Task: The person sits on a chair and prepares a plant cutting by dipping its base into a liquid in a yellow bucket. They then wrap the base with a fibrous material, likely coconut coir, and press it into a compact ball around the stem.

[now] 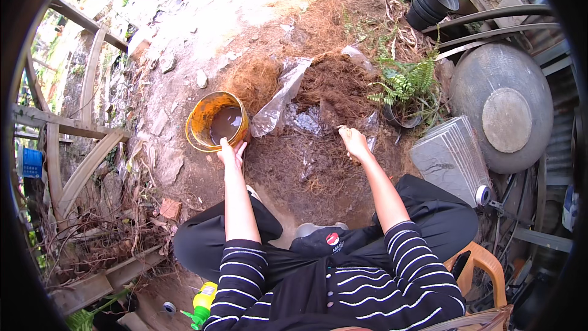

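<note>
An orange-yellow plastic bucket (195, 122) with muddy water in it is tilted on the left, and my left hand (232, 151) grips its near rim. To the right, my right hand (356, 143) is curled over the near edge of the brown fibre heap; whether anything is in its fingers cannot be told. Dark brown coconut-like fibre (337, 82) lies in front of me on torn clear plastic sheeting (287, 96). A lighter tan clump of fibre (255, 80) sits just behind the bucket.
A potted fern (409, 78) stands right of the heap, with black nursery pots (432, 4) behind. A large grey round vessel (505, 105) and stacked grey flat sheets (443, 156) are at right. Wooden framing (69, 126) is at left; a yellow-green bottle (203, 301) lies near my seat.
</note>
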{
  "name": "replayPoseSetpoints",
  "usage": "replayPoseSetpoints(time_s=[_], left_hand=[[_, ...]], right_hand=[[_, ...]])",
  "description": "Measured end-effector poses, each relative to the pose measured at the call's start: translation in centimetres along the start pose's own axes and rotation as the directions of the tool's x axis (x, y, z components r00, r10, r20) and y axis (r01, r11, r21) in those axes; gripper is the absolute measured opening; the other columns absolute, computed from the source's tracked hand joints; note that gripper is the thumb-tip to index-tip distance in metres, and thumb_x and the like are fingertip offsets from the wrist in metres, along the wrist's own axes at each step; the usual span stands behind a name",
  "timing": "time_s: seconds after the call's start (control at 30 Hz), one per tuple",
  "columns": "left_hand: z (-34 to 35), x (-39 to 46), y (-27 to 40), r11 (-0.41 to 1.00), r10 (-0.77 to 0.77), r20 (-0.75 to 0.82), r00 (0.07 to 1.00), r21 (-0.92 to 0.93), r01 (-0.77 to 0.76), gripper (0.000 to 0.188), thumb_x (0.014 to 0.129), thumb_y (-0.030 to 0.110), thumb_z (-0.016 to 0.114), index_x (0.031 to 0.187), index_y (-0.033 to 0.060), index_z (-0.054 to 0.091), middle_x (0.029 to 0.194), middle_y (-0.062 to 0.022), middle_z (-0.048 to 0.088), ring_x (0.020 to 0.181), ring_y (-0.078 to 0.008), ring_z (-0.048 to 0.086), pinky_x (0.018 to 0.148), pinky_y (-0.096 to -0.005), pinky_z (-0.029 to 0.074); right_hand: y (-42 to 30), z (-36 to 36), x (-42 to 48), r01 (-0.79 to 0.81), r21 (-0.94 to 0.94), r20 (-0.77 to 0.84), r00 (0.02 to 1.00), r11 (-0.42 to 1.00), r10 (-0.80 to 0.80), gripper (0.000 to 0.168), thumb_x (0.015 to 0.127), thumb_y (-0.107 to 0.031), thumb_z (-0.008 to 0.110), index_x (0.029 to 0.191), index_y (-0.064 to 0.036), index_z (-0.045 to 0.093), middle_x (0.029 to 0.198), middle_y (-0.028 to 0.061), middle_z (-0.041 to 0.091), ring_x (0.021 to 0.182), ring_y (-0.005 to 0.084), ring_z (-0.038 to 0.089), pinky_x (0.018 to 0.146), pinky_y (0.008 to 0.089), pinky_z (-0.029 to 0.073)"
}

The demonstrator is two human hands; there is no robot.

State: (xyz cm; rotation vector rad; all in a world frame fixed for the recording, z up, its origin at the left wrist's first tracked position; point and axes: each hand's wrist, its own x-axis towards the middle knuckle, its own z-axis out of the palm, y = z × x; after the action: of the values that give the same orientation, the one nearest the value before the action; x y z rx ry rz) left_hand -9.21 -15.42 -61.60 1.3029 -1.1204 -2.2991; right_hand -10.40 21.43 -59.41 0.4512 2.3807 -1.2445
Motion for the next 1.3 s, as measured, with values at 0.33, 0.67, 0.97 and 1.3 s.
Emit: replayPoseSetpoints(time_s=[0.33, 0.67, 0.97, 1.3], left_hand=[[-0.5, 0.7, -0.2, 1.0, 0.019, 0.018, 1.0, -0.022, -0.018, 0.046, 0.086, 0.025, 0.045, 0.118, -0.003, 0.03, 0.108, -0.0244, 0.049, 0.091, -0.0442, 0.055, 0.073, -0.0546, 0.051], [1.3, -0.7, 0.1, 1.0, 0.019, 0.025, 1.0, 0.021, -0.019, 0.05, 0.086, 0.025, 0.046, 0.12, -0.0048, 0.026, 0.111, -0.026, 0.046, 0.091, -0.0459, 0.054, 0.069, -0.0536, 0.052], [0.1, 0.2, -0.3, 0.999, 0.046, 0.012, 0.999, -0.01, -0.046, 0.049, 0.083, 0.024, 0.048, 0.114, -0.0094, 0.029, 0.105, -0.0274, 0.048, 0.083, -0.0433, 0.057, 0.065, -0.0522, 0.053], [1.1, -0.4, -0.5, 0.999, 0.047, 0.008, 0.999, 0.0, -0.047, 0.05, 0.085, 0.026, 0.046, 0.117, -0.0082, 0.028, 0.108, -0.0273, 0.047, 0.088, -0.0444, 0.055, 0.069, -0.0536, 0.052]], right_hand=[[-1.6, -0.5, 2.4, -0.135, 0.029, 0.007, 0.991, 0.99, 0.135, 0.043, 0.085, -0.039, 0.047, 0.081, 0.003, 0.051, 0.061, 0.015, 0.057, 0.044, 0.0214, 0.057, 0.039, 0.0344, 0.046], [4.0, 4.1, -0.6, -0.197, 0.363, 0.003, 0.978, 0.911, 0.21, 0.038, 0.085, -0.039, 0.049, 0.082, -0.001, 0.044, 0.051, 0.0081, 0.049, 0.037, 0.0187, 0.051, 0.033, 0.032, 0.043], [1.6, 3.4, -1.6, -0.23, 0.21, 0.174, 0.965, 0.95, 0.195, 0.039, 0.085, -0.041, 0.047, 0.08, -0.002, 0.049, 0.055, 0.0087, 0.053, 0.042, 0.0186, 0.054, 0.037, 0.0327, 0.044], [0.0, -1.4, 2.7, -0.135, 0.21, -0.046, 0.988, 0.968, 0.148, 0.04, 0.084, -0.04, 0.05, 0.083, 0.0, 0.048, 0.058, 0.0114, 0.055, 0.041, 0.0204, 0.054, 0.037, 0.0329, 0.045]])
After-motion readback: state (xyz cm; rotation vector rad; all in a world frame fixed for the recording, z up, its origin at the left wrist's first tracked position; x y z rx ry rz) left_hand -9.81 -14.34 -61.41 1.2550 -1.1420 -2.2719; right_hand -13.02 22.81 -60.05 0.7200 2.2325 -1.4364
